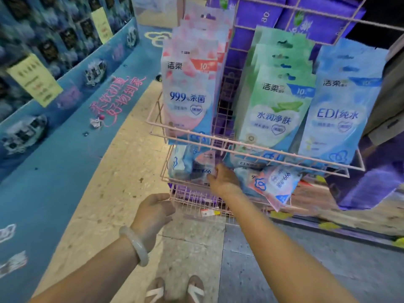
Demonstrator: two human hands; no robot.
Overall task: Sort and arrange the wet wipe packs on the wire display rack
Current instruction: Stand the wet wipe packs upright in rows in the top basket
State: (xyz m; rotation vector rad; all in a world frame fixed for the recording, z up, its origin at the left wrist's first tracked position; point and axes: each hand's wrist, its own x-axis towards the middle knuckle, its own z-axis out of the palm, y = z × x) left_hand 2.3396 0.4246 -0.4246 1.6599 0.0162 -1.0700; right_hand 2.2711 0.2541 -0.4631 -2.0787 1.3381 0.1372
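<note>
Pink wire display rack (258,147), wet wipe packs hanging above, right hand (223,178) pinching a lower-tier pack (202,166) (partly hidden), left hand (153,212) loosely curled at rack's bottom corner.

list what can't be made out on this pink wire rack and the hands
- Right hand fingertips: hidden among the lower-tier packs, head view; grip unclear.
- Left hand fingers: curled away by the pink wire rack corner; contact unclear.
- Purple packs behind: cut off by the top edge.
- Small pack print: blurred.
</note>
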